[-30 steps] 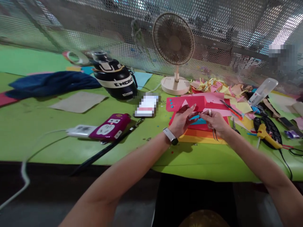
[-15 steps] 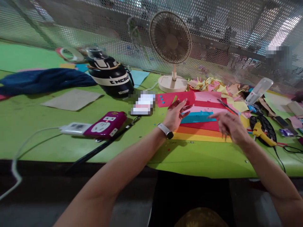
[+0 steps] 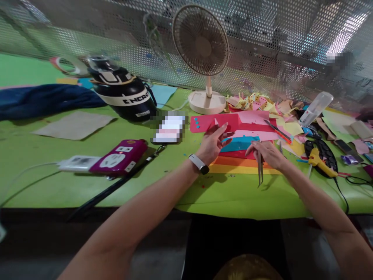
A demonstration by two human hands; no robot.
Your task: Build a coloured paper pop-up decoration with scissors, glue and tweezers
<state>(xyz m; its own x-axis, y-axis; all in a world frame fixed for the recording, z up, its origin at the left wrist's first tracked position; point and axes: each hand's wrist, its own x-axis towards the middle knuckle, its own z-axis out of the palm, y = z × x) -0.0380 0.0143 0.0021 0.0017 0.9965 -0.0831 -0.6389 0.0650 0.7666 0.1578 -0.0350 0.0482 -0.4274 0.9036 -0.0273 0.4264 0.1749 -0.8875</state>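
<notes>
My right hand (image 3: 266, 153) grips a pair of metal tweezers (image 3: 260, 171), its bent tips hanging down over the front of the paper stack. Fingers spread and slightly curled, my left hand (image 3: 212, 142) hovers beside the blue paper strip (image 3: 240, 143); any small thing at its fingertips is too unclear to make out. Beneath both hands lie layered sheets: pink paper (image 3: 258, 135), orange paper (image 3: 233, 161) and yellow paper (image 3: 221, 169). Small blue pieces (image 3: 197, 123) rest on a red card (image 3: 201, 127) behind my left hand. Scissors (image 3: 278, 131) lie across the pink paper.
A yellow glue gun (image 3: 322, 163) lies on a black tray (image 3: 310, 147) at right. Paper scraps (image 3: 256, 103) pile up behind. A fan (image 3: 208, 102), a phone (image 3: 169, 129), a purple power strip (image 3: 118, 157) and a black jug (image 3: 125, 97) stand or lie leftward.
The right hand has moved left and turned, and the tweezers now show clearly in it. A green strip seen near the left fingers no longer shows. The view has shifted slightly right.
</notes>
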